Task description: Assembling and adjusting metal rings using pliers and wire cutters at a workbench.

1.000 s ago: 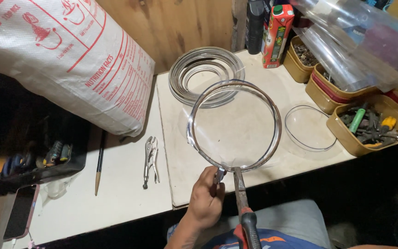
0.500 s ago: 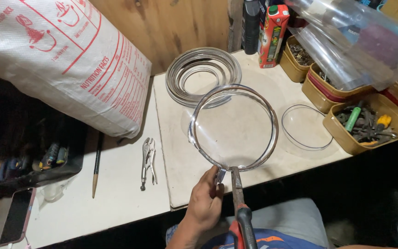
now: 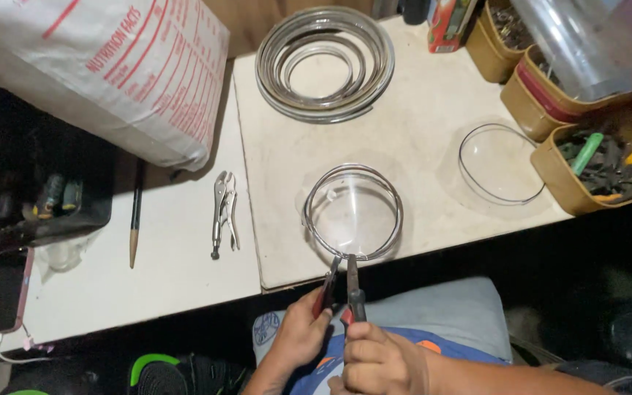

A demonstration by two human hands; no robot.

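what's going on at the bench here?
A person holds red-handled pliers in both hands, left hand and right hand, with the tips at the near edge of a round metal ring holding a clear disc. The ring lies on the pale work board. Locking pliers and a pencil lie to the left, a coil of metal rings behind.

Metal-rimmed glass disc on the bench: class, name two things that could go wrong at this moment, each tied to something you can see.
1. The metal-rimmed glass disc lies close to the bench edge; a tug from the pliers could drag it off.
2. Both the left hand and right hand grip pliers at one point on the rim, so a slip might crack the glass or pinch a finger.
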